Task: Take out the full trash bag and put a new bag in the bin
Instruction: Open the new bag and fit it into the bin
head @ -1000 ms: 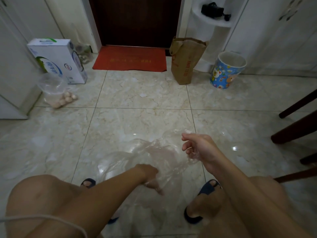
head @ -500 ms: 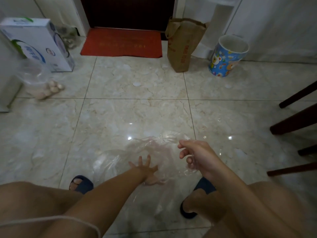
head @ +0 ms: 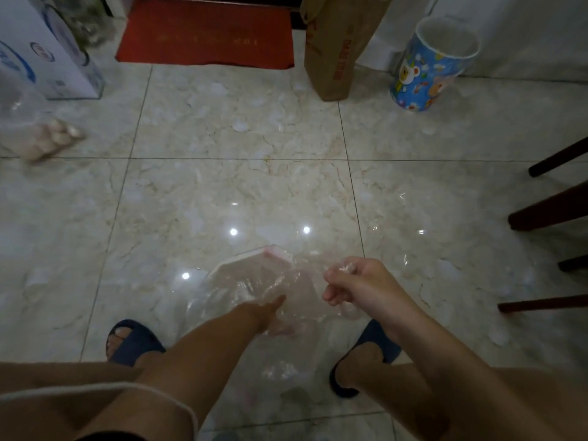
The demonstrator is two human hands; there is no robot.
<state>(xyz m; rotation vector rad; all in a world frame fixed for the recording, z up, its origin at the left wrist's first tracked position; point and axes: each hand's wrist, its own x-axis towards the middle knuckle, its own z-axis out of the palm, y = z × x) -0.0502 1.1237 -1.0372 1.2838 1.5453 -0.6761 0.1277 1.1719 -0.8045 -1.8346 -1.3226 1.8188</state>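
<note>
A clear plastic bag [head: 251, 283] hangs in front of my knees, above the tiled floor. My right hand [head: 359, 288] pinches its rim with curled fingers, holding the mouth up. My left hand [head: 276, 318] is pushed inside the bag; its thumb and fingers show blurred through the film and look stretched out. The bag's upper edge stands open as a pale pinkish rim. At the far right by the wall stands a round blue bin [head: 429, 68] with cartoon prints, upright, with no dark contents showing at its mouth.
A brown paper bag [head: 340, 49] stands left of the bin, beside a red doormat [head: 206, 33]. A white carton [head: 41, 58] and a clear bag of pale round things [head: 44, 135] lie at left. Dark chair legs [head: 550, 211] reach in from the right.
The view has tipped down and moved closer to the floor. My left hand has gone deeper into the bag, and the bag's mouth now stands wider open. My right hand keeps its hold.
</note>
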